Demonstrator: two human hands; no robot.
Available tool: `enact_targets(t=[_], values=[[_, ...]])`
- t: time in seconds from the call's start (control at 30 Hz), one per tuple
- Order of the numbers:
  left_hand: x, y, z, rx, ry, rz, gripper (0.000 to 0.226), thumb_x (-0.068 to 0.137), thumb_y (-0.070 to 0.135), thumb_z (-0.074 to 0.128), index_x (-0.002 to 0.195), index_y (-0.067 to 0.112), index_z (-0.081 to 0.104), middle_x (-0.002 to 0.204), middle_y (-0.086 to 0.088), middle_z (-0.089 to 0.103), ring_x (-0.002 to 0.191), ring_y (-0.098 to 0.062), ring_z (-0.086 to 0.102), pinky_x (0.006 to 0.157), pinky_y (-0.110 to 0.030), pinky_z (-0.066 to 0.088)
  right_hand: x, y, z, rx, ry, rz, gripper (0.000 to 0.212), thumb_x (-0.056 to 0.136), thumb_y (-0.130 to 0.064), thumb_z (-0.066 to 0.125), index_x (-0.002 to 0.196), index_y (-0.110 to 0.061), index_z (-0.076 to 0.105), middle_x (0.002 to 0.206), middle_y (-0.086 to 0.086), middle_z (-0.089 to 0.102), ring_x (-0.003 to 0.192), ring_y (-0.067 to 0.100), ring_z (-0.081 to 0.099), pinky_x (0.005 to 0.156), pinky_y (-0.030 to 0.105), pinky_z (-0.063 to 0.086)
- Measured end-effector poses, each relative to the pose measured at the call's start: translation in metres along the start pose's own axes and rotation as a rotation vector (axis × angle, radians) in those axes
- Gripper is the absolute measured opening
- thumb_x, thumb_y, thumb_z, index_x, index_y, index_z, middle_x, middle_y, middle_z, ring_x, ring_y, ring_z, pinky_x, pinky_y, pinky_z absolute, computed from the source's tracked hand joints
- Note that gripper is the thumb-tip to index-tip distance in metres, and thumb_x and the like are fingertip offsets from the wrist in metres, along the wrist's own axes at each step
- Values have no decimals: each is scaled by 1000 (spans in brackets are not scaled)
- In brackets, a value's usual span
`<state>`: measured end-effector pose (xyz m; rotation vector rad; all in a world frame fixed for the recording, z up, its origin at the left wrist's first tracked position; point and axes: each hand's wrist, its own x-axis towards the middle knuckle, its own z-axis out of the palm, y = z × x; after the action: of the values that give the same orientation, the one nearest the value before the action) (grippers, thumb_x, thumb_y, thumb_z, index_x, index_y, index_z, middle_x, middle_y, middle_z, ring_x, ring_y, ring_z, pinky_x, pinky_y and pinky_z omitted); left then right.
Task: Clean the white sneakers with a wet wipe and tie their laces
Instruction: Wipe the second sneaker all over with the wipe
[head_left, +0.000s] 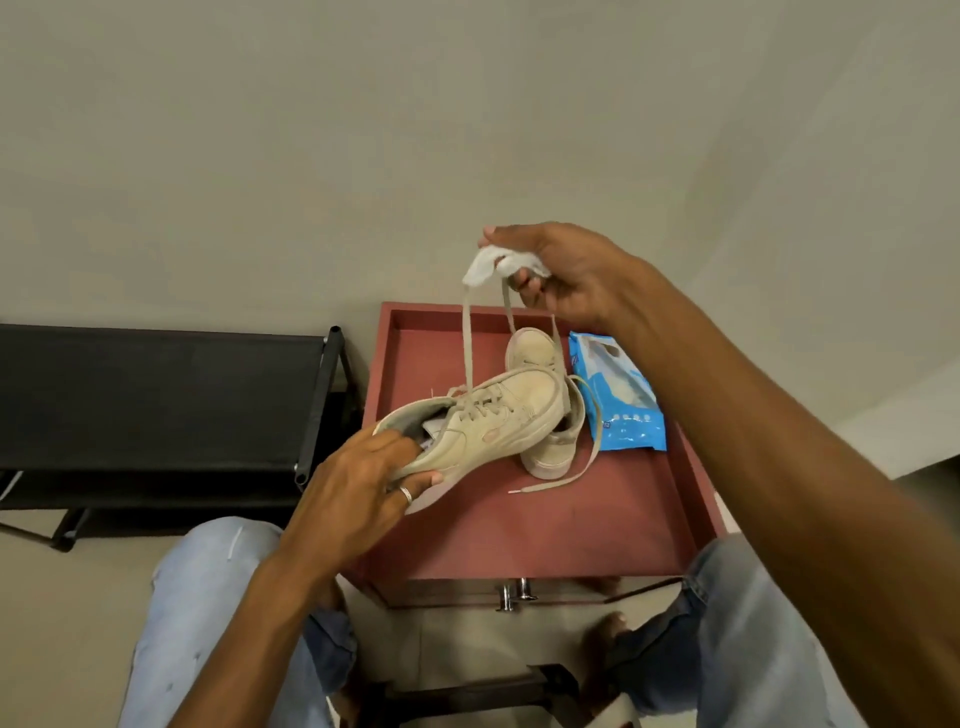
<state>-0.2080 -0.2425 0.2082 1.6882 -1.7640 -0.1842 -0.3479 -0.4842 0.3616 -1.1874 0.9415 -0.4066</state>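
1. Our left hand grips the heel end of one white sneaker. The fingers are curled under the sole and the thumb lies at the collar. A ring shows on one finger.
2. We hold this sneaker tilted above the red table, toe pointing away from us and to the right.
3. Our right hand is raised above and beyond the sneaker. Its fingers are curled, pinching a crumpled wet wipe.
4. The laces run up from the held sneaker's eyelets into the wipe, pulled straight between the two hands.
5. The second sneaker stands on the table just behind and partly under the held one. Its loose lace trails across the tabletop towards us.
6. A blue pack of wipes lies flat on the table just right of the second sneaker, below our right forearm.
7. The pack carries white panels and a row of small icons. Its print is too small for us to read.
8. The held sneaker bears a faint mark on its side, and we cannot make out a brand.
9. A black shoe rack stands left of the table.
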Motion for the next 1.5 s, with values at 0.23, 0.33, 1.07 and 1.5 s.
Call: enact_targets(t=[0.23,0.33,1.07,1.5], values=[[-9,-4,-12,-132,-96,-87,31,86,51,66,73,26,53,74,19,53,70,0,53,59,-13,39,32,40,-11,-107,121,149,41,82,-40,76,103,-6,65,82,5,65,50,4,46,40,14,37],[-7,-3,-14,-219,-112,-162,34,83,48,72,74,17,61,75,10,59,68,-11,58,58,-25,47,21,46,-16,-156,167,71,49,80,-49,75,103,-7,69,85,6,66,53,6,48,43,17,37],[-22,35,-27,-1150,-73,-580,58,51,54,96,91,17,74,110,-4,71,95,-19,69,73,-26,58,-157,145,-11,-61,566,-96,17,98,-29,51,101,-21,65,96,0,69,72,9,57,54,25,46],[-2,39,17,-968,-487,-605,20,85,19,79,101,11,70,92,-8,72,85,-20,68,74,-30,57,-128,204,54,-818,390,-575,19,99,-17,47,112,-14,61,111,-1,53,107,10,52,93,27,44]])
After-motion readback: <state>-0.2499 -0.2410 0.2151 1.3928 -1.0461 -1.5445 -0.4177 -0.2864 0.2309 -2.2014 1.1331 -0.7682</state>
